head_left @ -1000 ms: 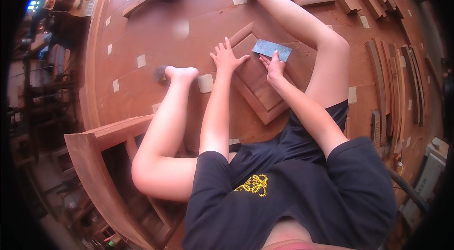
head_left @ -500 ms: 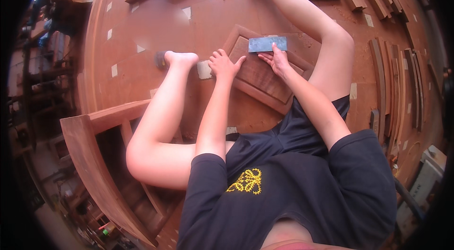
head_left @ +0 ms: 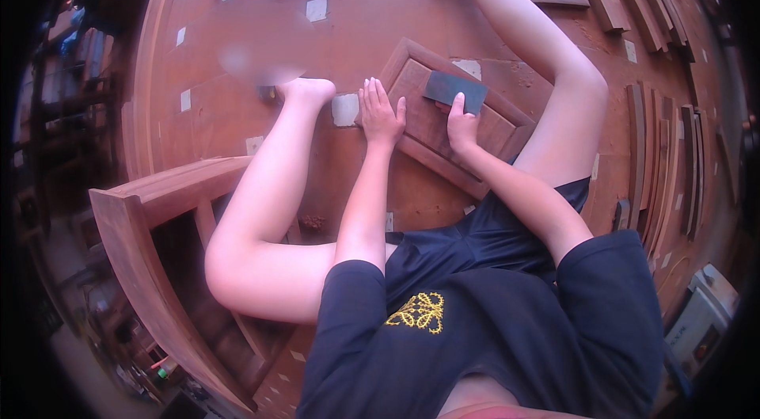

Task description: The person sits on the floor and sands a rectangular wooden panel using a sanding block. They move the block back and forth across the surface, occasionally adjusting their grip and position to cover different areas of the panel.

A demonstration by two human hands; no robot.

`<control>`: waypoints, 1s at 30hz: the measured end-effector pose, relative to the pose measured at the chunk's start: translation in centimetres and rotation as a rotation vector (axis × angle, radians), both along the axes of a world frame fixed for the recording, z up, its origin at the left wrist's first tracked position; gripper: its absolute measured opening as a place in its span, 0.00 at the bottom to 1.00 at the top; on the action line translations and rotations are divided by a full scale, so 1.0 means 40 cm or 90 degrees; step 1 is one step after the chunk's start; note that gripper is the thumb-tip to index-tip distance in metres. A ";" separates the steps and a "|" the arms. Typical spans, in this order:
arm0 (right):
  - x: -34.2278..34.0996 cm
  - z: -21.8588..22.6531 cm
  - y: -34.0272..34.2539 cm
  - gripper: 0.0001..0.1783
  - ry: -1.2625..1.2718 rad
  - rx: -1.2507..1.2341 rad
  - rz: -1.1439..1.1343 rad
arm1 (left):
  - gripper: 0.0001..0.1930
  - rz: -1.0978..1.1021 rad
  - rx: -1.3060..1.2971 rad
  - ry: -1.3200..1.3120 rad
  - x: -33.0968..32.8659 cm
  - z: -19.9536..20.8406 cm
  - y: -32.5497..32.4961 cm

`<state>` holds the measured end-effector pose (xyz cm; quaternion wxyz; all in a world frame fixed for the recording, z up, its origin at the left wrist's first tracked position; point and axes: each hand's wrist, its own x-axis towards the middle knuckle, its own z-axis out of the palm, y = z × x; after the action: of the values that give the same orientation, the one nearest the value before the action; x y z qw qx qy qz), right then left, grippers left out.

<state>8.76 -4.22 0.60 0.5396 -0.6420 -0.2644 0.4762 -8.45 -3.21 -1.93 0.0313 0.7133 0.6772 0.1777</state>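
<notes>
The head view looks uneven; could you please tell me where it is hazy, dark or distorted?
In the head view, darkness fills the corners, a pale hazy smear veils the floor near the left foot, and the wooden frame at left looks bowed, perhaps partly by the lens; the grey block looks clearer.

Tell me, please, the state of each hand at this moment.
Left hand: open, holding nothing, at the edge of the panel.
Right hand: closed, holding the block, thumb on top.
</notes>
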 end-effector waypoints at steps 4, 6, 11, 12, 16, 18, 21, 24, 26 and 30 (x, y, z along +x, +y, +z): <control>-0.031 -0.003 -0.021 0.21 0.068 -0.027 0.035 | 0.37 -0.027 0.014 0.018 0.003 0.003 -0.001; -0.042 0.015 -0.012 0.24 0.061 -0.070 0.099 | 0.36 -0.037 0.030 0.003 -0.004 0.004 -0.004; -0.047 0.037 0.007 0.26 0.098 -0.115 0.127 | 0.33 -0.101 0.037 -0.015 -0.002 0.013 -0.004; -0.052 0.036 0.010 0.27 0.116 -0.113 0.118 | 0.33 -0.120 0.039 -0.009 -0.004 0.014 -0.003; -0.056 0.026 0.051 0.28 0.139 -0.073 0.115 | 0.30 -0.177 0.058 -0.035 0.007 0.020 0.003; -0.055 0.019 0.054 0.29 0.137 -0.079 0.121 | 0.28 -0.170 0.055 -0.024 0.007 0.022 0.002; -0.055 0.016 0.049 0.29 0.146 -0.090 0.128 | 0.26 -0.174 0.053 -0.005 0.005 0.022 -0.002; -0.047 0.005 0.048 0.29 0.159 -0.094 0.142 | 0.25 -0.185 0.059 -0.002 0.005 0.026 0.000; -0.048 0.002 0.054 0.28 0.161 -0.100 0.156 | 0.24 -0.185 0.063 -0.008 0.005 0.026 0.000; -0.053 -0.005 0.083 0.27 0.186 -0.114 0.164 | 0.24 -0.170 0.065 -0.016 0.009 0.021 0.001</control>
<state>6.66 -0.88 0.41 0.4473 -0.5727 -0.2199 0.6508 -8.08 -3.16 -1.08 0.0268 0.7955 0.5659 0.2148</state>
